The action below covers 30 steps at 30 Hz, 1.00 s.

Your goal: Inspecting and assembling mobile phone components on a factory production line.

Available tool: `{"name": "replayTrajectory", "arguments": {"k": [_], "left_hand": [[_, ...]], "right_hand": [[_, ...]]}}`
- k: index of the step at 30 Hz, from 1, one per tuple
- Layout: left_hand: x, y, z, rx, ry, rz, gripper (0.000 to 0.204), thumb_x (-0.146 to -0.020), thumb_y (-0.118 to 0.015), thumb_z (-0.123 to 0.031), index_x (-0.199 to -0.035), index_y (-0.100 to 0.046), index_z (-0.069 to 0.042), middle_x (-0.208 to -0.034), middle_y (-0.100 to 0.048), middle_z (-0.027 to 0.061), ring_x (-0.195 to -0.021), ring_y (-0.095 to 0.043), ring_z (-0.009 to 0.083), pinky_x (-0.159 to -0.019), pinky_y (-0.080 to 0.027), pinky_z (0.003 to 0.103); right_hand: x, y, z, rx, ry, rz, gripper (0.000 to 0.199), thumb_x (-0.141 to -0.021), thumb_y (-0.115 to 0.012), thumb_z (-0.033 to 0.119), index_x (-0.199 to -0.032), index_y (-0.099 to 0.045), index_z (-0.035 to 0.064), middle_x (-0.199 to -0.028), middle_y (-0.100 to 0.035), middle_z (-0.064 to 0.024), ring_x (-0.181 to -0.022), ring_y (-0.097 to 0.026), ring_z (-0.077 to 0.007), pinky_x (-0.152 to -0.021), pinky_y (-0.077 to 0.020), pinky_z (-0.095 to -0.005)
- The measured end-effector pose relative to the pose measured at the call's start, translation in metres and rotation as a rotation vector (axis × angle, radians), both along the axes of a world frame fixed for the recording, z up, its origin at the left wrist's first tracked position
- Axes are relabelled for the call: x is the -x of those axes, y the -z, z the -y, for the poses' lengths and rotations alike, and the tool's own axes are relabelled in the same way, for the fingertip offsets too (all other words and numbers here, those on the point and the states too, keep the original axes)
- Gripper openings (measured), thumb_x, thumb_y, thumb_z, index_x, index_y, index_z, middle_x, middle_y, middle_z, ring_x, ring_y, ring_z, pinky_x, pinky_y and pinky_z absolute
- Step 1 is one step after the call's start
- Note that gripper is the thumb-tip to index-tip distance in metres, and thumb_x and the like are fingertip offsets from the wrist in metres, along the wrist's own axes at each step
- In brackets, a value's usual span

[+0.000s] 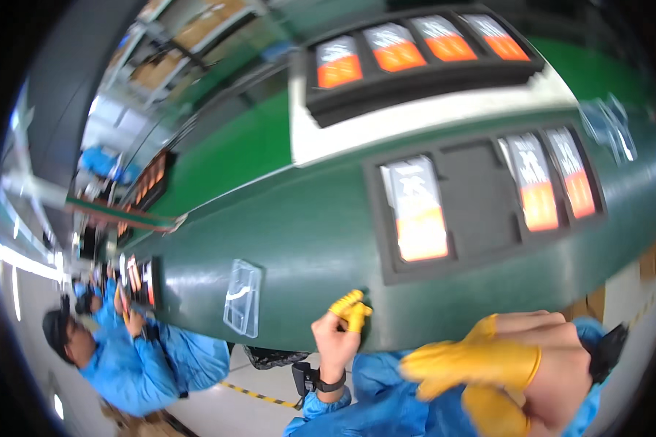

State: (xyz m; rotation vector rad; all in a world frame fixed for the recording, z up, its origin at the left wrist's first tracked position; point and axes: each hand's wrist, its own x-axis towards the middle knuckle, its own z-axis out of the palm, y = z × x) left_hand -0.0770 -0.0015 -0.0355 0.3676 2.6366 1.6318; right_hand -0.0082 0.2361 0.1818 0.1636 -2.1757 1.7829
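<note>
My left hand (337, 335), with yellow coverings on its fingers and a dark band at the wrist, is at the near edge of the green conveyor belt (306, 240). Its fingers are drawn together, and what they hold, if anything, cannot be made out. Lower right, my right hand (517, 364) hovers before my blue clothing, its yellow-covered fingers stretched out, apart and slightly blurred. Beyond both hands lies a black tray (481, 266) holding white-and-orange packs, one pack (417, 211) on the left and two on the right. Between them a dark recess shows no pack.
A second black tray (423, 102) with several such packs rests on a white board (313, 146) behind. A clear plastic piece (243, 298) lies left on the belt; more clear plastic (608, 127) sits far right. At left, a co-worker in blue (138, 357) handles a pack.
</note>
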Motion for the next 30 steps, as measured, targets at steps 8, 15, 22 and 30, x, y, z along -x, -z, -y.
{"name": "replayTrajectory", "arguments": {"k": [8, 15, 22, 30], "left_hand": [[-0.016, -0.013, 0.01, 0.026, -0.026, -0.048, 0.022, -0.087, -0.07, -0.004, -0.109, -0.072, -0.002, -0.079, -0.074, 0.0075, -0.06, -0.065, 0.0062, -0.05, -0.046, 0.02], [-0.009, -0.012, 0.0, 0.028, -0.08, -0.067, 0.017, -0.087, -0.07, -0.007, -0.101, -0.072, 0.002, -0.076, -0.074, 0.0088, -0.057, -0.067, 0.0103, -0.049, -0.048, 0.024], [0.006, -0.011, -0.002, 0.145, -0.095, -0.058, 0.013, -0.087, -0.07, -0.006, -0.096, -0.072, 0.003, -0.073, -0.073, 0.0091, -0.054, -0.067, 0.0134, -0.049, -0.049, 0.025], [-0.008, -0.01, 0.003, 0.14, -0.083, -0.036, 0.019, -0.087, -0.069, -0.006, -0.105, -0.073, -0.001, -0.073, -0.073, 0.0084, -0.056, -0.068, 0.013, -0.049, -0.048, 0.025]], "right_hand": [[0.054, 0.153, -0.051, -0.318, 0.289, -0.321, 0.016, -0.088, -0.06, -0.003, -0.103, -0.065, -0.0066, -0.079, -0.064, -0.0161, -0.068, -0.06, -0.0258, -0.065, -0.0458, -0.0324], [0.077, 0.197, -0.068, -0.153, 0.332, -0.222, 0.018, -0.096, -0.053, 0.003, -0.107, -0.065, -0.0071, -0.08, -0.065, -0.0123, -0.064, -0.059, -0.0162, -0.062, -0.042, -0.0271], [0.091, 0.215, -0.094, 0.491, 0.392, 0.043, 0.025, -0.1, -0.054, 0.015, -0.11, -0.065, -0.0045, -0.076, -0.064, -0.0084, -0.061, -0.055, -0.0101, -0.054, -0.0349, -0.0219], [0.086, 0.218, -0.1, 0.658, 0.385, 0.077, 0.032, -0.1, -0.051, 0.021, -0.115, -0.065, -0.003, -0.071, -0.054, -0.0031, -0.061, -0.045, -0.0086, -0.053, -0.0296, -0.023]]}}
